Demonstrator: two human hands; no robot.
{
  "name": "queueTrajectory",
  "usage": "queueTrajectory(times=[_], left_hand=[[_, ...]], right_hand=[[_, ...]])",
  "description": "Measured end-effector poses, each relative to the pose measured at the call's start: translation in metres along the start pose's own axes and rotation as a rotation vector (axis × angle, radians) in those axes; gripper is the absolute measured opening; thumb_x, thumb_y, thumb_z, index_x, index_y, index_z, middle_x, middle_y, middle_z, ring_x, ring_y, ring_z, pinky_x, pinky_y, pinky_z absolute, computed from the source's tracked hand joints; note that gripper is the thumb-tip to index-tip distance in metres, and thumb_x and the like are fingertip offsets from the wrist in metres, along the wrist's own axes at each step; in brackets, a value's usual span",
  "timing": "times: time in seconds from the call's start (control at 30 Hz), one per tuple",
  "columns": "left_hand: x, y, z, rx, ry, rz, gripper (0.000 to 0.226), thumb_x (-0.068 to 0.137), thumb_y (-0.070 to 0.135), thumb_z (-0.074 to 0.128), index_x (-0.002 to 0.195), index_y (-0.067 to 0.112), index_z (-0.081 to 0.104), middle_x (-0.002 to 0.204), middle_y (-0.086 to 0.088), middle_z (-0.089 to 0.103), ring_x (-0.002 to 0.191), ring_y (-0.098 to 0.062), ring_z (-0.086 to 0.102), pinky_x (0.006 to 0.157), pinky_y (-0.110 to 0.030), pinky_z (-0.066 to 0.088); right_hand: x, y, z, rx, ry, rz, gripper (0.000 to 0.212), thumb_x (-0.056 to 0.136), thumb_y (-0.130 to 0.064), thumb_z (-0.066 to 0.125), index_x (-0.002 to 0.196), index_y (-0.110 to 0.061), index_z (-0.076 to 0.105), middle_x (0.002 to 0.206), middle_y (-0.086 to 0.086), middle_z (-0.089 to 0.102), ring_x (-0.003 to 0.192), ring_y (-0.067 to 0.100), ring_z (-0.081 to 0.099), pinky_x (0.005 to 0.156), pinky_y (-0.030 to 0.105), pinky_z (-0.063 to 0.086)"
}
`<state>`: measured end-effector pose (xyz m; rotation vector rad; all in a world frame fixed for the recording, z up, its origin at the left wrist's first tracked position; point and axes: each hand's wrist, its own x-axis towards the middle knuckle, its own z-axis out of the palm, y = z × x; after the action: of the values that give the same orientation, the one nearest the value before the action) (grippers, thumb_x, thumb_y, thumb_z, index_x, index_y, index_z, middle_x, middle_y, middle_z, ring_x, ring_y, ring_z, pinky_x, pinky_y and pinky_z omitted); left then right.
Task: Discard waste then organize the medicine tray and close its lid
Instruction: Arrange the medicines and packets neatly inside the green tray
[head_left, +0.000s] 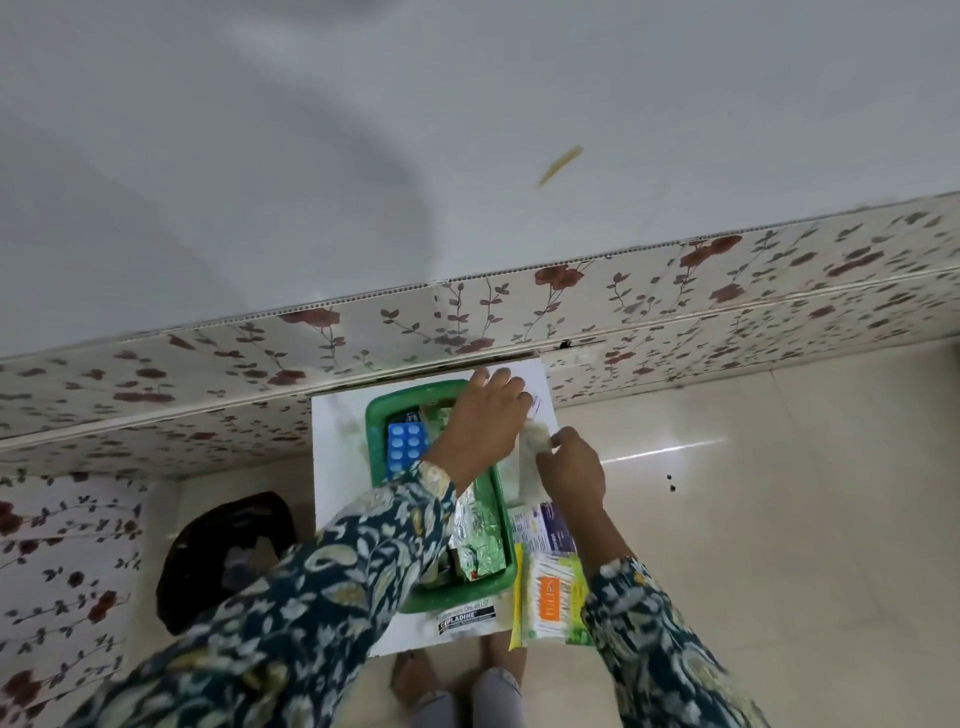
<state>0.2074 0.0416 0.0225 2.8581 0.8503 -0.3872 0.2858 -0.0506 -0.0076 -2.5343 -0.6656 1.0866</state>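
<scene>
A green medicine tray (376, 415) sits on a small white table (337, 457), holding a blue blister pack (406, 447) and foil strips (478, 540). My left hand (483, 421) reaches across the tray's far right corner, fingers bent over a white paper (535, 379); what it holds is hidden. My right hand (571, 467) pinches a whitish crumpled wad (532, 441) just right of the tray. A bag of cotton buds (553, 597), a printed box (543, 525) and a Cipladine box (465, 618) lie near the tray's front.
A black-lined waste bin (223, 556) stands on the floor left of the table. Floral wall panels (467, 312) run behind the table. Pale tiled floor (753, 519) spreads to the right. My feet (457, 670) are under the table's near edge.
</scene>
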Motion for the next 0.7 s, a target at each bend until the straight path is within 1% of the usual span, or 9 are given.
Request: queueTrajectory(times=[0.07, 0.17, 0.23, 0.3, 0.4, 0.5, 0.57, 0.63, 0.7], left_hand=[[0.014, -0.001, 0.004, 0.093, -0.078, 0.043, 0.038, 0.084, -0.003, 0.043, 0.121, 0.004, 0.050, 0.126, -0.015, 0.054, 0.126, -0.033, 0.039, 0.111, -0.046, 0.024], [0.056, 0.023, 0.027, 0.161, -0.142, 0.124, 0.035, 0.087, -0.001, 0.043, 0.121, 0.001, 0.049, 0.123, -0.017, 0.055, 0.120, -0.035, 0.044, 0.114, -0.050, 0.020], [0.058, 0.022, 0.032, 0.187, -0.198, 0.096, 0.031, 0.086, 0.001, 0.047, 0.118, 0.001, 0.051, 0.121, -0.016, 0.056, 0.116, -0.034, 0.048, 0.113, -0.049, 0.022], [0.062, 0.022, 0.032, 0.166, -0.194, 0.061, 0.029, 0.085, -0.001, 0.049, 0.114, 0.002, 0.053, 0.120, -0.015, 0.056, 0.112, -0.033, 0.052, 0.107, -0.045, 0.030], [0.068, 0.019, 0.021, -0.067, -0.089, -0.047, 0.031, 0.085, 0.002, 0.051, 0.116, 0.003, 0.051, 0.120, -0.014, 0.055, 0.110, -0.032, 0.054, 0.095, -0.042, 0.041], [0.049, 0.016, -0.020, -0.413, 0.102, -0.189, 0.034, 0.087, 0.014, 0.055, 0.119, 0.004, 0.050, 0.120, -0.014, 0.056, 0.108, -0.031, 0.056, 0.087, -0.041, 0.048], [0.016, 0.007, -0.047, -0.619, 0.197, -0.326, 0.038, 0.086, 0.018, 0.060, 0.120, 0.006, 0.051, 0.123, -0.012, 0.056, 0.106, -0.028, 0.057, 0.084, -0.034, 0.049], [-0.025, -0.007, -0.060, -0.806, 0.183, -0.514, 0.044, 0.085, 0.022, 0.063, 0.124, 0.009, 0.049, 0.126, -0.011, 0.056, 0.107, -0.026, 0.056, 0.078, -0.030, 0.044], [-0.063, -0.019, -0.055, -0.884, 0.060, -0.645, 0.051, 0.085, 0.028, 0.063, 0.129, 0.010, 0.044, 0.129, -0.013, 0.055, 0.111, -0.029, 0.056, 0.081, -0.031, 0.042]], right_hand=[[-0.008, 0.006, -0.013, 0.113, 0.012, -0.021, 0.025, 0.086, -0.011, 0.051, 0.109, -0.002, 0.058, 0.112, 0.019, 0.066, 0.100, 0.033, 0.060, 0.073, 0.026, 0.038], [0.006, 0.036, -0.030, 0.255, 0.055, 0.025, 0.022, 0.084, -0.008, 0.054, 0.105, -0.004, 0.060, 0.103, 0.017, 0.068, 0.084, 0.027, 0.058, 0.068, 0.026, 0.040], [0.001, 0.039, -0.033, 0.325, 0.033, 0.034, 0.019, 0.083, -0.005, 0.054, 0.101, -0.004, 0.060, 0.093, 0.016, 0.068, 0.077, 0.023, 0.055, 0.057, 0.027, 0.039], [-0.003, 0.042, -0.034, 0.411, 0.014, 0.024, 0.014, 0.082, -0.004, 0.054, 0.095, -0.007, 0.059, 0.077, 0.012, 0.064, 0.071, 0.024, 0.054, 0.053, 0.025, 0.037], [-0.004, 0.038, -0.038, 0.476, 0.026, -0.019, 0.015, 0.082, -0.004, 0.055, 0.095, -0.008, 0.061, 0.070, 0.005, 0.059, 0.066, 0.022, 0.052, 0.055, 0.026, 0.038], [-0.018, 0.032, -0.042, 0.548, 0.041, -0.056, 0.015, 0.082, -0.003, 0.057, 0.090, -0.014, 0.062, 0.078, 0.004, 0.059, 0.076, 0.023, 0.055, 0.072, 0.037, 0.049], [-0.035, 0.024, -0.042, 0.606, 0.010, -0.079, 0.016, 0.082, -0.001, 0.057, 0.088, -0.015, 0.061, 0.083, 0.005, 0.060, 0.080, 0.023, 0.055, 0.077, 0.041, 0.051], [-0.051, 0.013, -0.039, 0.582, -0.047, -0.117, 0.016, 0.082, 0.001, 0.057, 0.087, -0.014, 0.061, 0.087, 0.007, 0.061, 0.082, 0.022, 0.055, 0.075, 0.036, 0.048], [-0.063, 0.003, -0.030, 0.465, -0.093, -0.162, 0.014, 0.083, 0.000, 0.056, 0.086, -0.013, 0.062, 0.087, 0.006, 0.061, 0.082, 0.020, 0.053, 0.071, 0.026, 0.040]])
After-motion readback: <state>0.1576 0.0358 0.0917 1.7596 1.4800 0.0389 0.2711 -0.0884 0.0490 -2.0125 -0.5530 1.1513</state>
